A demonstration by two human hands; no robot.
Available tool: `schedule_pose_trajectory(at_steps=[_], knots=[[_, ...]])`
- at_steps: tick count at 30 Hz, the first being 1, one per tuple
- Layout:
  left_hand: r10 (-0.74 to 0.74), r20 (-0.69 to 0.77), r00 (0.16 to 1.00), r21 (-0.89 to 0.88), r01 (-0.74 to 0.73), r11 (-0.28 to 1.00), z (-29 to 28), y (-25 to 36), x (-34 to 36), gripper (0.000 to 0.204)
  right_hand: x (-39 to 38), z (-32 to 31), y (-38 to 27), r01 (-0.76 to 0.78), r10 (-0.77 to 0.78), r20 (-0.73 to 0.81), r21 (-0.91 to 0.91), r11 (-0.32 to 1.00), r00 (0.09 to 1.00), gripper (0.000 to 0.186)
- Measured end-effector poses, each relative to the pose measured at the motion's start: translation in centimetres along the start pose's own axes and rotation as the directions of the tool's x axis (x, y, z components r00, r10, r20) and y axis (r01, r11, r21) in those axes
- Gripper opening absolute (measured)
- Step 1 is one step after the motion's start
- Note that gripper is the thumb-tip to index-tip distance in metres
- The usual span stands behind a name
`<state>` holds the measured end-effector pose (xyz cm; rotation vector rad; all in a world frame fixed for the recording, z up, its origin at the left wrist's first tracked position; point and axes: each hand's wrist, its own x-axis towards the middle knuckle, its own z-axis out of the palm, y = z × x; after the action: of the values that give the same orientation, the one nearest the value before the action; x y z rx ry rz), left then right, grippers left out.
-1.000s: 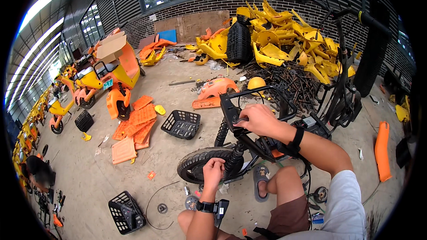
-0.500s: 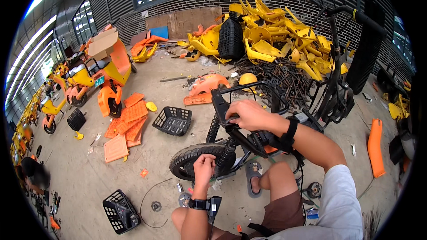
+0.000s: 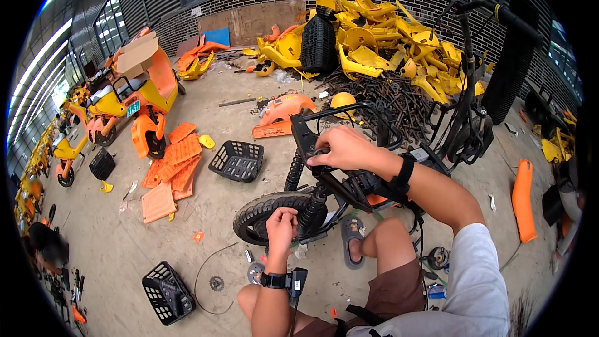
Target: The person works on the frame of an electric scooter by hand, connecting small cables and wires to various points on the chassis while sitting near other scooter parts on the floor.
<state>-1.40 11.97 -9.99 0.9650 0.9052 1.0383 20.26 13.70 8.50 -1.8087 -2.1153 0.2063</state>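
Observation:
A stripped scooter frame (image 3: 349,195) stands in front of me, its rear wheel (image 3: 246,228) toward the left. My right hand (image 3: 344,148) is at the black rear bracket (image 3: 304,137), fingers bent in a pinch against its near edge. Whatever lies between those fingertips is hidden. Lower down, my left hand (image 3: 282,228) is closed beside the tyre and the near coil shock absorber (image 3: 314,212). Its fingertips are pressed together, and anything in them is too small to make out. A second shock absorber (image 3: 293,171) rises behind the wheel.
Black plastic baskets (image 3: 236,161) (image 3: 167,292) and orange panels (image 3: 171,171) lie on the floor to the left. Yellow scooter parts (image 3: 374,37) are heaped by the brick wall, with dark metal rods (image 3: 399,103) before them. A long orange panel (image 3: 523,203) lies at right.
The whole view has shifted slightly, so the scene sits a little higher and further left. Both hands keep their places at the frame, with the right fingers turned a little.

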Motion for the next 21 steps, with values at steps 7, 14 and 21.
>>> schedule_pose_trajectory(at_steps=[7, 14, 21], knots=[[0.003, 0.014, 1.000, -0.027, -0.003, 1.000, 0.0, 0.1, 0.0, 0.012, 0.3, 1.1, 1.7, 0.315, -0.280, -0.167, 0.240, 0.918, 0.945, 0.032], [0.007, 0.013, 1.000, -0.022, -0.007, 1.000, 0.1, -0.1, 0.0, 0.011, 0.5, 1.0, 2.4, 0.244, -0.240, -0.074, 0.044, 0.969, 0.968, 0.032], [0.036, -0.058, 0.998, 0.000, -0.036, 0.999, -0.1, -0.4, 0.2, 0.014, -0.3, -1.3, -0.8, -0.011, 0.014, 0.052, -0.052, 0.999, 0.999, 0.026]])
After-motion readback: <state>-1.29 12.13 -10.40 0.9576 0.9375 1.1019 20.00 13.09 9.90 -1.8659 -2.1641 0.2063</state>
